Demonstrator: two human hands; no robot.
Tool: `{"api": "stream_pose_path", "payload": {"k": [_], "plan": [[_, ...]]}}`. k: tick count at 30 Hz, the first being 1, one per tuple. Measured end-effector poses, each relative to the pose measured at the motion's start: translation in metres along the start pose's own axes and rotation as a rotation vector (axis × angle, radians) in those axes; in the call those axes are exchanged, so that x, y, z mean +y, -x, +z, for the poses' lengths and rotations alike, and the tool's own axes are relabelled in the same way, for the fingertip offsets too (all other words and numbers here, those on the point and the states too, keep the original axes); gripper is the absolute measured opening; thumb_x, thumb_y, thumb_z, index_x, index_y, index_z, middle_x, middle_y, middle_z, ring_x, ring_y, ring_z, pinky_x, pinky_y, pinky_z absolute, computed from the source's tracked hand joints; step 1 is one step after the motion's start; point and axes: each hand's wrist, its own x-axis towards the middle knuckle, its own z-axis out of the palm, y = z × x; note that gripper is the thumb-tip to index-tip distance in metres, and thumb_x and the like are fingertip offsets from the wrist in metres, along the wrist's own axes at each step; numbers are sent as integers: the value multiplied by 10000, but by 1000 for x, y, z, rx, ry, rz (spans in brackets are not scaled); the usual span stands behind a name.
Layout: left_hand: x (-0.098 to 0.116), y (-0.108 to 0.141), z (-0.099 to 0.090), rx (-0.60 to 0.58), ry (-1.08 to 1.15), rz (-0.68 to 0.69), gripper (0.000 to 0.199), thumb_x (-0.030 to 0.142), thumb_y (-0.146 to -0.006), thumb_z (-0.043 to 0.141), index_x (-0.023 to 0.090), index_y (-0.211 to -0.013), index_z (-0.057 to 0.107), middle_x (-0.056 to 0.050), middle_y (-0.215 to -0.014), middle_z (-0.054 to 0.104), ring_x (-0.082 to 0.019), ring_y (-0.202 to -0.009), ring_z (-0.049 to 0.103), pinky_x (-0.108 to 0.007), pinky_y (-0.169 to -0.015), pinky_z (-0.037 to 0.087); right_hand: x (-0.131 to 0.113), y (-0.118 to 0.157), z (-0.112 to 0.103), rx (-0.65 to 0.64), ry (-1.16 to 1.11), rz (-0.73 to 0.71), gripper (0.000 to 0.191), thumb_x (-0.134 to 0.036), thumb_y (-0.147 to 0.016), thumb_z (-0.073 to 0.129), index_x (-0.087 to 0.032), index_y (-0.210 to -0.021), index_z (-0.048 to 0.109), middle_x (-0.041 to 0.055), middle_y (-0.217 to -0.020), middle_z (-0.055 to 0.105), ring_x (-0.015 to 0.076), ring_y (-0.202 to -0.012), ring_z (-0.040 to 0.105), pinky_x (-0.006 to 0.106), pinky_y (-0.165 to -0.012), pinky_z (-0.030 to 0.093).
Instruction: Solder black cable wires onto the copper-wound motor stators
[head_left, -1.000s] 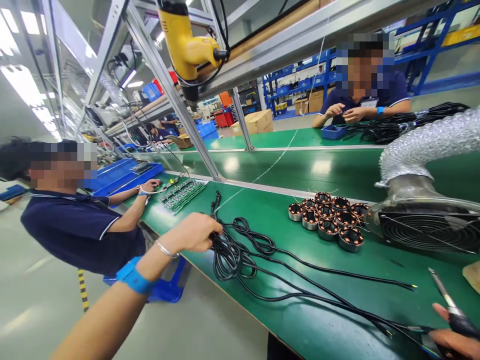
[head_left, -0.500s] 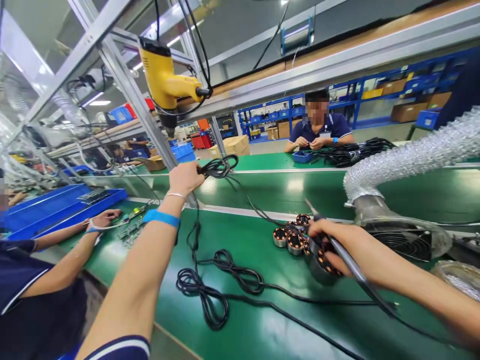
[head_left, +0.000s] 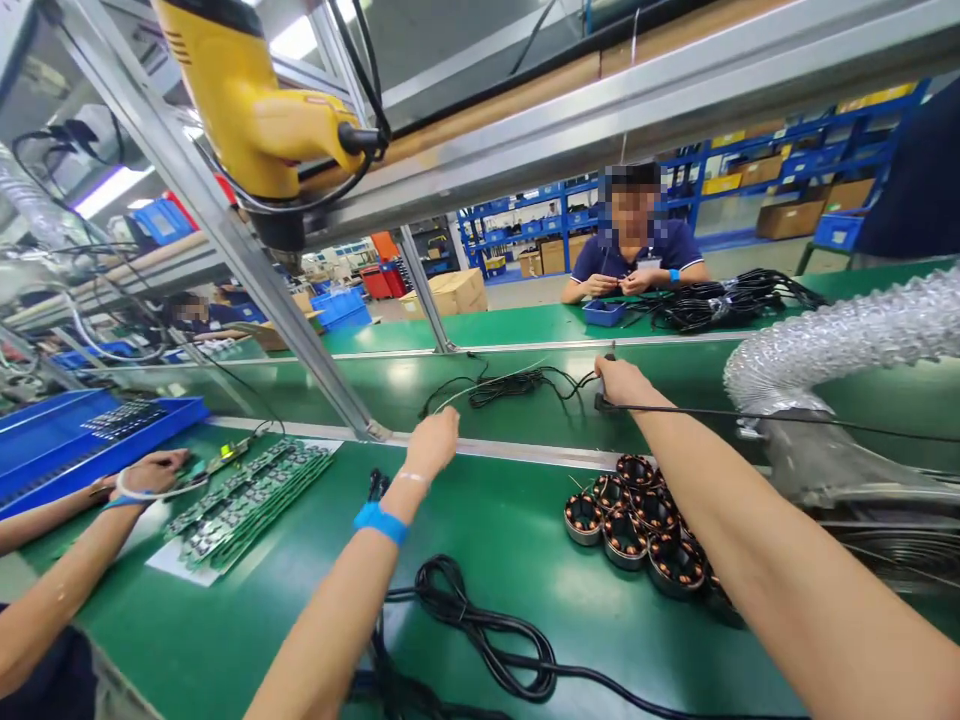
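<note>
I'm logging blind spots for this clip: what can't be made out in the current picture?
All in the head view:
Left hand: its own back hides the fingers, so its grip is unclear.
Corded tool: mostly hidden by the right hand.
Copper-wound rings: the right forearm covers some; no sure count.
Lower black cables: blurred, cut off by the bottom edge.
Co-worker's piece: too small.
</note>
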Motion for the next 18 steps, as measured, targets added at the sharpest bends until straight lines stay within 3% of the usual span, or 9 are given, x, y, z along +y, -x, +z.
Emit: {"api": "stream_pose_path", "payload": {"k": [4,8,14,18], "plan": [[-47,44,16,-83,22,-78,302,267,-1020,362,156,-1004,642,-106,-859,724,-251,-858,705,-363,-788,518,22,-7,9,-63,99,122,331,-354,-959,607,-162,-1227,575,92,-1226,598,218,-1037,626,423,-875,554],[-68,69,15,-119,110,-126,335,260,-990,322,186,-955,646,-110,-906,745,-276,-895,704,-338,-772,495,20,-6,-9,-88,192,138,349,-355,-953,616,-147,-1230,573,103,-1231,595,224,-1046,624,424,-882,551],[-45,93,4,-154,289,-37,421,353,-965,251,217,-952,649,-50,-926,737,-223,-888,685,-289,-787,491,-17,20,-69,-145,301,-14,340,-353,-947,626,-139,-1208,584,100,-1213,604,224,-1043,626,424,-882,549],[-8,117,-6,-196,379,54,508,408,-964,194,190,-980,652,-52,-842,722,-232,-818,677,-305,-731,496,-26,82,-106,-180,356,-163,261,-314,-931,646,-133,-1117,620,77,-1110,640,207,-988,637,408,-866,543]]}}
